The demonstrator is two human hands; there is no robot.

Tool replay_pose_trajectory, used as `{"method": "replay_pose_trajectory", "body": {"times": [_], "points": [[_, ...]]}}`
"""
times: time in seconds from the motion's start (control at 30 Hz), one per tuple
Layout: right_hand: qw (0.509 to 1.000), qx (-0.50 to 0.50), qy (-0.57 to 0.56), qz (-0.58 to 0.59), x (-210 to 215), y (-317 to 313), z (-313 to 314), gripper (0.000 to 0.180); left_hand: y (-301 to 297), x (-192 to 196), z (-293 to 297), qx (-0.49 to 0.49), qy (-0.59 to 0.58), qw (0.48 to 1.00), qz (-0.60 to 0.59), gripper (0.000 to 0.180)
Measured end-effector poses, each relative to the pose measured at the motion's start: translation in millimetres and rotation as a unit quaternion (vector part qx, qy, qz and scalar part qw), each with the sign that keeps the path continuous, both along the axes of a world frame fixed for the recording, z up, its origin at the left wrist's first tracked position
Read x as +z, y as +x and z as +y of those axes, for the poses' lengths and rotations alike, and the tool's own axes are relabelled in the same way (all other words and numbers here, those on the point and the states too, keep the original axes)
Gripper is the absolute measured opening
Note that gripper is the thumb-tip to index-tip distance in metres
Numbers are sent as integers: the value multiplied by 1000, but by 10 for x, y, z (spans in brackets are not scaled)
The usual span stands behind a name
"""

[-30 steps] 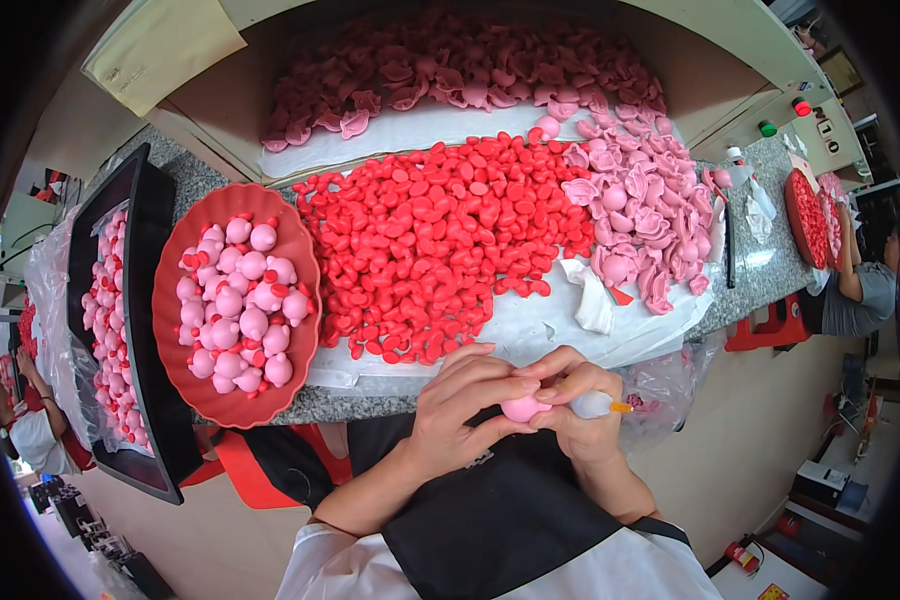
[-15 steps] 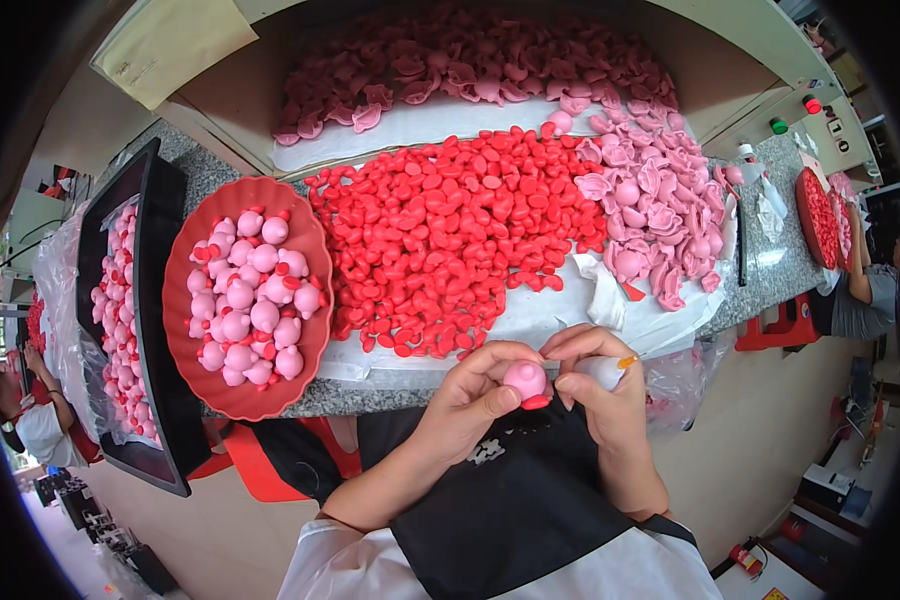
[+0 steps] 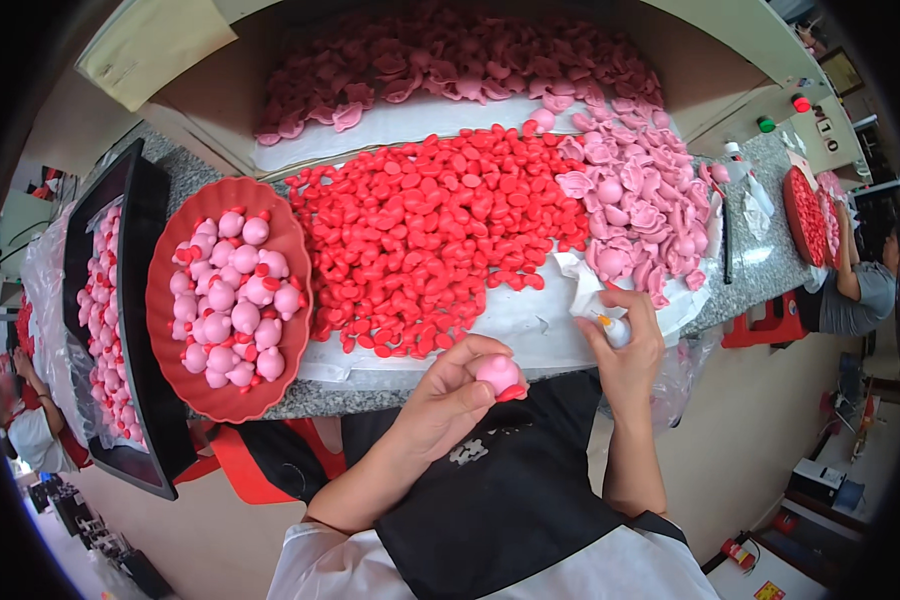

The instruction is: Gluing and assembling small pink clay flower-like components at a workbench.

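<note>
Below the counter, left hand (image 3: pixel 448 398) cups pink piece (image 3: pixel 497 372).

a small assembly workshop: stone workbench (image 3: pixel 390 395) heaped with red parts (image 3: pixel 430 235), trays of pink figures (image 3: pixel 235 295)

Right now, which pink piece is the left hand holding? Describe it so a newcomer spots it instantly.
Start at the big pile of red pieces on the stone counter. Just below the counter's near edge, the left hand holds one round pink piece with a red bit at its lower side. Unlike the pink pieces heaped in the red tray or at the right, it is off the counter, between fingers.
</note>
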State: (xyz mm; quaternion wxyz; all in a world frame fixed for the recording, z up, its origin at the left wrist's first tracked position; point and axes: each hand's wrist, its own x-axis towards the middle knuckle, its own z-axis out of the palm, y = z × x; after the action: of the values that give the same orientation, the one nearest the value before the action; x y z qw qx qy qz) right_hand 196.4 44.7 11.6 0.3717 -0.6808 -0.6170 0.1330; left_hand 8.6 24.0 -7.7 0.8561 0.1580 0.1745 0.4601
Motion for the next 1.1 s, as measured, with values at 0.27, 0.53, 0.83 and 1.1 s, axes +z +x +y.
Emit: {"method": "replay_pose_trajectory", "body": {"times": [0.27,0.53,0.83,1.1], "points": [[943,23,-51,327,-102,2,-129,12,-42,-100,-34,-33,-26,999,-15,34],[850,168,-74,494,174,-321,-259,20,23,-100,-30,-38,-22,999,-28,27],[834,251,-218,440,182,-320,-244,23,-16,-138,-78,-48,-33,998,31,24],[772,225,-285,521,-6,-249,-241,27,-23,-221,-101,-90,-16,995,32,21]]}}
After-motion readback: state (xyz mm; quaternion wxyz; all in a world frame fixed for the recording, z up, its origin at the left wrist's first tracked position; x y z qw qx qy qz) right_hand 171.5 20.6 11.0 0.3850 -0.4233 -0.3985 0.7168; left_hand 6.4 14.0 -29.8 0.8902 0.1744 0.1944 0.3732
